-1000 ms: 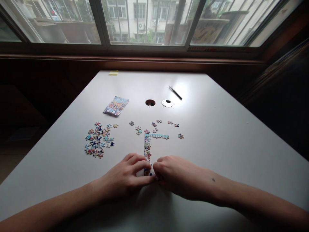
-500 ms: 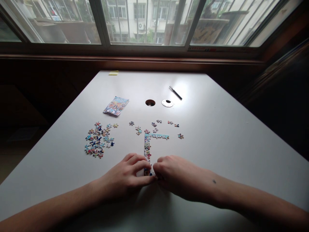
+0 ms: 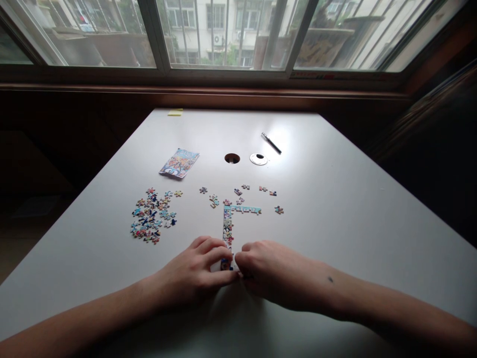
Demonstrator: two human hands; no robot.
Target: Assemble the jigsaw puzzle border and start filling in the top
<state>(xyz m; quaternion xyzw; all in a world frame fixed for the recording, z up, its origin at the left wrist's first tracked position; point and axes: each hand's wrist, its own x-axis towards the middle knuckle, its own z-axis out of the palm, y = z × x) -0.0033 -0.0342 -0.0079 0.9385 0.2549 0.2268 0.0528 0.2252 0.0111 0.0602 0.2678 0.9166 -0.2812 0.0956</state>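
On the bench, a pile of puzzle pieces lies left of the joined pieces. Behind the pile lies a packet. A pen lies farther back, to the right.

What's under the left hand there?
The left hand reaches over part of the puzzle strip, which shows again in the gap above the thumb. Anything beneath the palm is covered, so I can't tell.

Bare left hand and bare right hand, both forearms uncovered; the right forearm carries one small, dark, smudge-like spot.
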